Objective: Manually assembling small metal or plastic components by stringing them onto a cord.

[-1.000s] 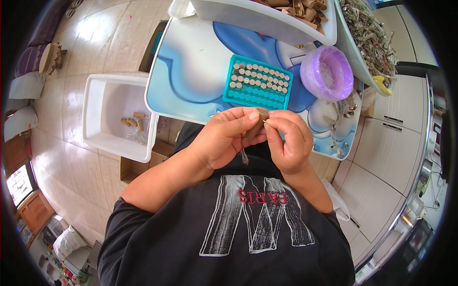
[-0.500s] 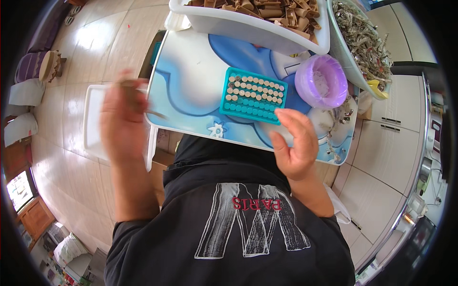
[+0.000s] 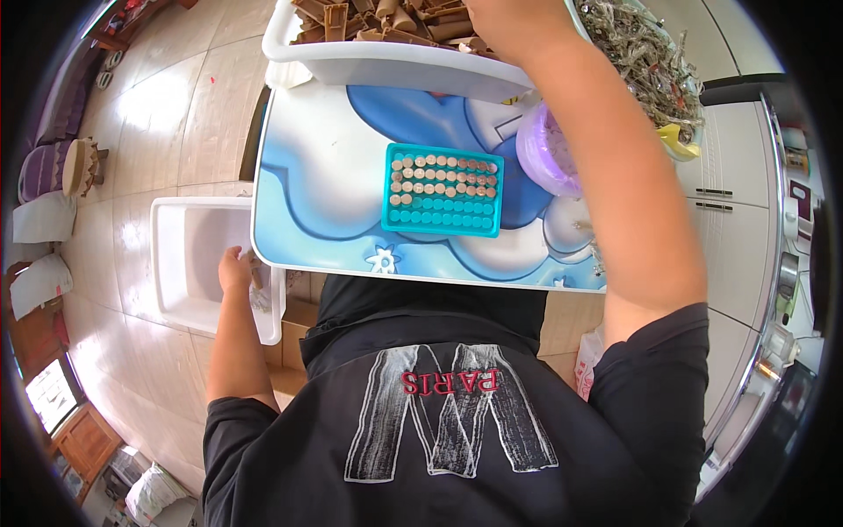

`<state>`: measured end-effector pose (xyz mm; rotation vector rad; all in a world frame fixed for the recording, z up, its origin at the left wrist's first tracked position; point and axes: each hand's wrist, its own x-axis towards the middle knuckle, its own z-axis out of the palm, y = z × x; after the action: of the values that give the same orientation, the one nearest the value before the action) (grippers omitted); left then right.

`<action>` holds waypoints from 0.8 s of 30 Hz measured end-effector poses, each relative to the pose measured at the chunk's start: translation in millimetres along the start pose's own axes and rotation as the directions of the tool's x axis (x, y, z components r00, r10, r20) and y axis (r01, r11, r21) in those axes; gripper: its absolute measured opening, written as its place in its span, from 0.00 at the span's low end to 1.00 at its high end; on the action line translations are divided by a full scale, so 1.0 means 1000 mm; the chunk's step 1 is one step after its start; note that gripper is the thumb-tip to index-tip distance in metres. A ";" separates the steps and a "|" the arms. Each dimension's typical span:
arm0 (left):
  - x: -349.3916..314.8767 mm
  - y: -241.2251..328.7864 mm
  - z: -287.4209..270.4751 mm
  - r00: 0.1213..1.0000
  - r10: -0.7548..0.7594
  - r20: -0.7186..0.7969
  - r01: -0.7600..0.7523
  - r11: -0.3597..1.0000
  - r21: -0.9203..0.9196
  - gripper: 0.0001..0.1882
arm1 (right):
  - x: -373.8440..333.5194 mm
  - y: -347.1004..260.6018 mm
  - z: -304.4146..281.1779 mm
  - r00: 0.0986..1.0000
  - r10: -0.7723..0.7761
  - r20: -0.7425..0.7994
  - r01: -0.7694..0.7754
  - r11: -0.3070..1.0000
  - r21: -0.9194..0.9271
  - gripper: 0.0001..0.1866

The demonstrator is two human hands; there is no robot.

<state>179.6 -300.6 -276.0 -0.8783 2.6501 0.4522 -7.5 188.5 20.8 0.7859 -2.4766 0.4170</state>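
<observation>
My left hand (image 3: 234,272) is lowered over the white tub (image 3: 174,303) beside the table. A brown piece (image 3: 255,276) shows right against it; the fingers are partly hidden, so I cannot tell whether they grip it. My right hand (image 3: 507,28) reaches to the large white bin (image 3: 404,72) of brown plastic pieces (image 3: 337,21) at the far side, its fingers out of sight past the top edge. Between my arms, a teal tray (image 3: 443,227) lies on the table with rows of small round tan pieces (image 3: 430,175); its two nearest rows show bare teal rounds.
My right forearm passes over a purple bowl (image 3: 537,151) and hides part of it. Behind it stands a basket of greyish clear scraps (image 3: 645,66) with a yellow piece (image 3: 678,140) at its corner. The blue-patterned table (image 3: 307,224) has a raised rim. Cabinets (image 3: 733,237) line the right.
My left hand has gone from beside the table, carrying something brown, down into the white tub. My right hand has left the teal tray's edge and stretched forward to the bin. The view has shifted slightly.
</observation>
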 end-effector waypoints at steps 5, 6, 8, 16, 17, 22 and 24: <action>-0.012 0.050 -0.047 0.883 0.061 -0.465 -0.302 0.833 -0.463 0.15 | 0.015 0.004 0.011 0.985 0.014 0.174 0.038 0.955 -0.293 0.08; -0.025 0.077 -0.067 0.812 0.064 -0.580 -0.410 0.769 -0.491 0.14 | 0.014 0.012 0.006 0.975 0.029 0.221 0.046 0.943 -0.328 0.07; -0.058 0.126 -0.102 0.692 0.053 -0.720 -0.609 0.578 -0.543 0.12 | 0.014 -0.010 -0.013 0.964 0.207 0.169 -0.146 0.938 -0.313 0.07; -0.200 0.236 -0.138 0.502 0.758 0.416 0.168 0.386 -0.907 0.21 | -0.112 -0.117 -0.032 0.861 -0.060 0.505 -0.210 0.862 0.461 0.42; -0.205 0.238 -0.128 0.351 0.746 0.566 0.239 0.514 -0.824 0.22 | -0.120 -0.127 -0.038 0.689 -0.064 0.722 -0.377 0.820 0.431 0.49; -0.226 0.255 -0.089 -0.010 0.655 0.755 0.259 0.731 -0.631 0.10 | -0.183 -0.141 -0.036 0.786 0.035 0.617 -0.469 0.685 0.558 0.51; -0.234 0.254 -0.081 -0.128 0.619 0.775 0.312 0.767 -0.561 0.09 | -0.189 -0.139 -0.045 0.755 0.110 0.647 -0.584 0.564 0.584 0.42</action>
<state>186.1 -17.2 -62.2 0.0277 0.9352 1.4282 226.4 183.4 -27.1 0.7318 -2.9993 1.7354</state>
